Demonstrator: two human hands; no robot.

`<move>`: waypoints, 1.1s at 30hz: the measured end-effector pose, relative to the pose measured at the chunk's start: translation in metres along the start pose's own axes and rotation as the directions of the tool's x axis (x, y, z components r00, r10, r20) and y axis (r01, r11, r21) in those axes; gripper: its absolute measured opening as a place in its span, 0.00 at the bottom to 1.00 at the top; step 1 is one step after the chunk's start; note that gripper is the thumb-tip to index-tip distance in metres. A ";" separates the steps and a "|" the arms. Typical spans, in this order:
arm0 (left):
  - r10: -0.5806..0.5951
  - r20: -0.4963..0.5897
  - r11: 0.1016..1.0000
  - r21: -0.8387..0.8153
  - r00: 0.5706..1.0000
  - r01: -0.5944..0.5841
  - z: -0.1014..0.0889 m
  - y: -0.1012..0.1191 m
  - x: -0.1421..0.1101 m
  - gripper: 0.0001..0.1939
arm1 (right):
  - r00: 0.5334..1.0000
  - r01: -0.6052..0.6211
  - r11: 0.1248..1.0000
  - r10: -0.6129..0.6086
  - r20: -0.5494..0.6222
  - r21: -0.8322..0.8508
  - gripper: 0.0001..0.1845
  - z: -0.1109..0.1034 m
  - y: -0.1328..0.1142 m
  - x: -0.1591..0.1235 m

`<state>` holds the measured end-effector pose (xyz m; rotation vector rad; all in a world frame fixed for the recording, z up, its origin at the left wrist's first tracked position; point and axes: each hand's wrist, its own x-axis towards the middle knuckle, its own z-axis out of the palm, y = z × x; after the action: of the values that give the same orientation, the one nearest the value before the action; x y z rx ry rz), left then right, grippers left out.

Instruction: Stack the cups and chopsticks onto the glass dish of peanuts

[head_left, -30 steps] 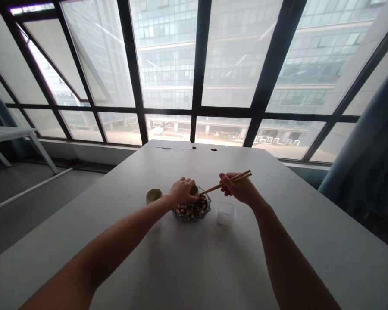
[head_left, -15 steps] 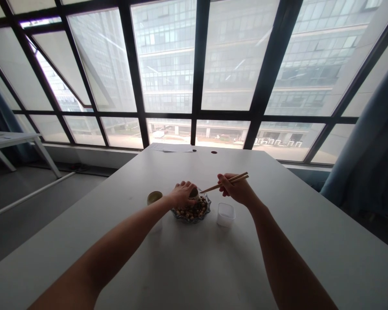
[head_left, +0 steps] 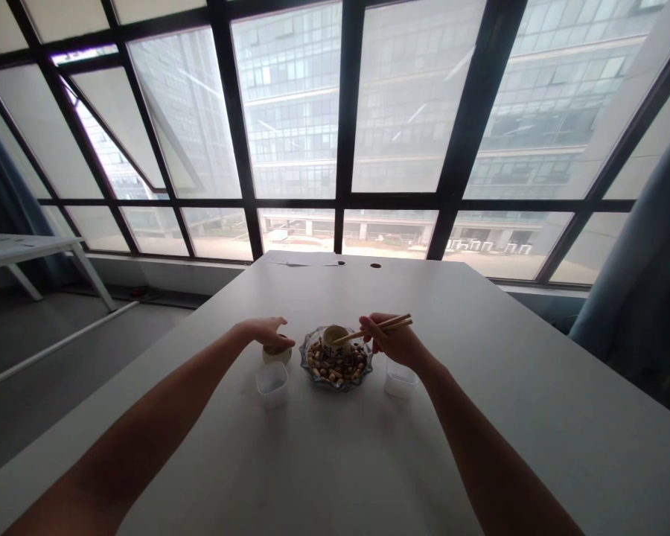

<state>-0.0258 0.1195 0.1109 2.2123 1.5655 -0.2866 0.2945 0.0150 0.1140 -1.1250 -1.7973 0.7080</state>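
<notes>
A scalloped glass bowl (head_left: pixel 313 372) of peanuts sits mid-table with a small cup (head_left: pixel 333 341) standing inside it at the back. My right hand (head_left: pixel 391 344) grips a pair of wooden chopsticks (head_left: pixel 377 328), their tips resting at the cup's rim. My left hand (head_left: pixel 268 330) hovers over a second small cup (head_left: pixel 277 351) left of the bowl, fingers curved down over its top. Whether they grip it I cannot tell. A clear plastic tub (head_left: pixel 272 382) stands in front of that cup, and another clear tub (head_left: pixel 400 381) stands under my right wrist.
The white table (head_left: pixel 480 417) runs back to a wall of large windows (head_left: pixel 335 112). Papers (head_left: pixel 304 258) lie at its far edge beside two dark spots. Another white table (head_left: pixel 16 249) stands at the far left, and a blue curtain (head_left: pixel 648 283) hangs at the right.
My left hand left the cup in the bowl and moved left over the other cup. The chopsticks dropped lower, tips now at the cup in the bowl. The left tub has come into view.
</notes>
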 end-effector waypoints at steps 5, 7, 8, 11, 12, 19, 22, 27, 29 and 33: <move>-0.088 0.071 0.992 -0.089 0.994 0.094 0.015 0.007 -0.001 0.55 | 0.996 0.083 0.976 -0.085 -0.002 -0.201 0.28 0.005 0.002 -0.003; -0.135 0.061 0.984 -0.109 0.989 0.141 0.016 0.014 -0.003 0.55 | 0.995 0.095 0.963 -0.103 -0.015 -0.253 0.28 0.003 0.001 -0.004; -0.165 0.057 0.978 -0.121 0.985 0.171 0.015 0.017 -0.005 0.54 | 0.994 0.096 0.956 -0.106 -0.024 -0.276 0.28 0.003 0.000 -0.004; -0.211 0.055 0.967 -0.135 0.976 0.216 0.013 0.023 -0.009 0.43 | 0.991 0.099 0.933 -0.125 -0.052 -0.346 0.28 0.001 -0.007 -0.005; -0.210 0.051 0.967 -0.136 0.976 0.215 0.013 0.024 -0.010 0.38 | 0.988 0.106 0.925 -0.140 -0.067 -0.366 0.28 0.000 -0.011 -0.006; -0.190 -0.100 0.970 -0.172 0.977 0.171 0.015 0.016 -0.013 0.25 | 0.988 0.147 0.984 -0.151 -0.029 -0.102 0.27 0.018 -0.040 -0.012; -0.178 -0.219 0.977 -0.154 0.959 0.146 0.011 0.018 -0.017 0.25 | 0.984 0.168 0.982 -0.162 0.074 -0.089 0.26 0.037 -0.032 -0.011; -0.031 -0.496 0.990 -0.133 0.868 -0.041 0.003 0.045 -0.026 0.25 | 0.977 0.205 0.964 -0.191 0.096 -0.170 0.26 0.045 -0.019 -0.008; 0.044 -0.549 0.978 -0.145 0.835 -0.147 0.005 0.063 -0.029 0.24 | 0.982 0.169 0.971 -0.152 0.109 -0.169 0.26 0.039 -0.022 -0.009; 0.111 -0.550 0.949 -0.189 0.828 -0.253 0.019 0.097 -0.031 0.21 | 0.992 0.103 0.976 -0.086 0.092 -0.190 0.25 0.029 -0.027 -0.012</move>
<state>0.0553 0.0573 0.1263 2.3208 1.5114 0.6162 0.2599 -0.0076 0.1184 -1.1421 -2.0118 0.5382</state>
